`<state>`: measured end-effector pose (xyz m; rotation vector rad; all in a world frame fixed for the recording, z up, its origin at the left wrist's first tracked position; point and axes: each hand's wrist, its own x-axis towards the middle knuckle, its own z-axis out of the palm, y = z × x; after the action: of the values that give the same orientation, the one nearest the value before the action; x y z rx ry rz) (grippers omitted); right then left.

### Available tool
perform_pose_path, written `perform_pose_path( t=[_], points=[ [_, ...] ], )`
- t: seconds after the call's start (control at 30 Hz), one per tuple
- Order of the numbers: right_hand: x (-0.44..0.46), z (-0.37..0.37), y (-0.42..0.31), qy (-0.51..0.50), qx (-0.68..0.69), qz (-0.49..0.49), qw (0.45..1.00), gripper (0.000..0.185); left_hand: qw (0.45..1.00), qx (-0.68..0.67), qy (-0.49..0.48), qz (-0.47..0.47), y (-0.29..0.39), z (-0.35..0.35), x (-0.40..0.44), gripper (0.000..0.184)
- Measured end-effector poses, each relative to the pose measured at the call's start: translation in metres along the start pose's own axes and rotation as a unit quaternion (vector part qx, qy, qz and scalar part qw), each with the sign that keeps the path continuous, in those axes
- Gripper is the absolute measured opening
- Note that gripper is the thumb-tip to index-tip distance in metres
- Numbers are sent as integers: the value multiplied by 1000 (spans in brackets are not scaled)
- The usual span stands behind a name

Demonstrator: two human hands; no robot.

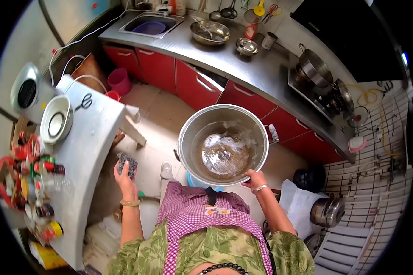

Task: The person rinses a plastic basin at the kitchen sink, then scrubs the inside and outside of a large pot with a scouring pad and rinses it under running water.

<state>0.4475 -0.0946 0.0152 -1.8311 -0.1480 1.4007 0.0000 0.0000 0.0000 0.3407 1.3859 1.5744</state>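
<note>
A large metal pot stands in front of my body, with some water and a brownish, scummy residue on its bottom. My right hand grips the near right rim of the pot, fingers closed over its edge. Off to the left of the pot, my left hand holds a dark grey scouring ball, its fingers wrapped around it from below. Part of a blue object shows beneath the pot.
A pale table at left bears scissors, a white basin and several jars. Behind runs a steel counter with a sink, bowls and a stove. A lidded pot stands at right.
</note>
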Motion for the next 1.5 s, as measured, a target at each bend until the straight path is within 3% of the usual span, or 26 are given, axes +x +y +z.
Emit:
perform_pose_path(
  t=[0.07, 0.1, 0.17, 0.23, 0.53, 0.8, 1.03, 1.27, 1.5],
  points=[
    [3, 33, 3, -33, 27, -21, 999, 30, 1000, 7, -10, 26, 24, 12, 23, 48],
    [-40, 93, 18, -18, 32, 90, 995, 29, 995, 92, 18, -17, 91, -16, 48, 48],
    [3, 120, -61, 13, 12, 27, 999, 28, 999, 6, -24, -21, 66, 37, 106, 48],
    [27, 174, -93, -17, 21, -1, 1000, 26, 999, -12, -47, 15, 93, 43, 155, 48],
    [41, 303, -159, -65, 32, -6, 997, 24, 999, 18, 18, 26, 120, 18, 232, 48],
    [62, 361, -204, -110, -3, -13, 994, 23, 999, -30, 13, 3, 128, 50, 269, 51],
    [123, 409, -263, -135, -41, -14, 990, 27, 996, -35, 36, 77, 155, 101, 324, 51],
    [194, 461, -350, -176, -60, -5, 983, 28, 989, -34, 59, 131, 179, 194, 387, 51],
    [249, 507, -461, -208, -78, -35, 975, 30, 988, -35, 129, 79, 153, 254, 450, 54]
  ],
)
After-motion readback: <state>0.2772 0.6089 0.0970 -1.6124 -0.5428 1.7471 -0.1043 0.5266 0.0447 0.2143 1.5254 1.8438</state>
